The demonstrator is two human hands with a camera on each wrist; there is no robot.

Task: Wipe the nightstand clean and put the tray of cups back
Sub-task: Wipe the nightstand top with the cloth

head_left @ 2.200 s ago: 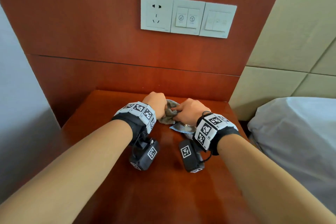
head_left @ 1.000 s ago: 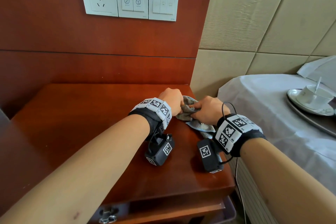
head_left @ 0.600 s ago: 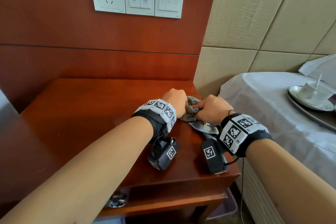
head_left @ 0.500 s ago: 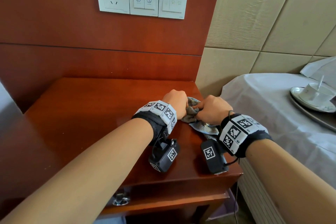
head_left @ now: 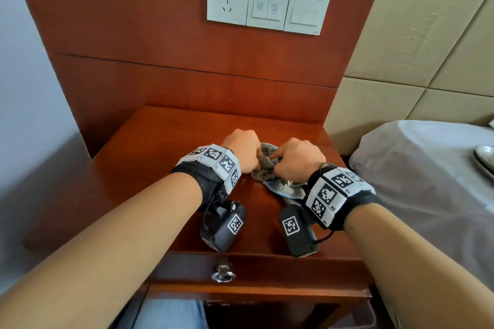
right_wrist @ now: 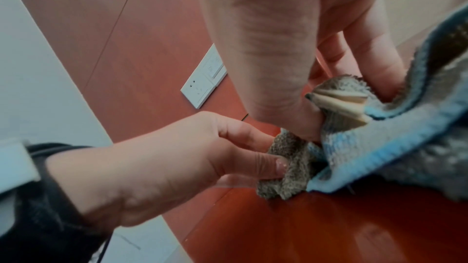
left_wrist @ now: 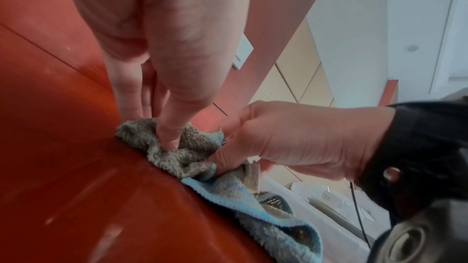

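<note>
**user1:** Grey terry cloth (head_left: 266, 168) with a blue edge is bunched between both hands at the right-hand side of the nightstand (head_left: 149, 168) surface. Left hand (head_left: 244, 149) has its fingers curled down, pinching the grey wad against the wood. Right hand (head_left: 296, 159) is curled round the other part of it, thumb tucked into the folds. Knuckles nearly touching.

**user2:** So which step is this? Wiping or folding?

**user1:** I'd guess the wiping part, maybe regathering the cloth between passes. Wood looks glossy with a few pale specks in the left wrist view, can't tell if that's dust or glare.

**user2:** And the tray of cups?

**user1:** Only a sliver of something metal-looking (head_left: 485, 157) shows at the far right edge, sitting on the bed (head_left: 427, 181). Probably the tray, but it's cut off and no cups are visible. Next move would need one hand free of the cloth, then a reach across to the bed, keeping the tray level.

**user2:** Anything else hidden?

**user1:** Fingertips under the cloth mostly. Drawer pull (head_left: 223, 274) below, socket panel (head_left: 268, 2) on the wall.
</note>
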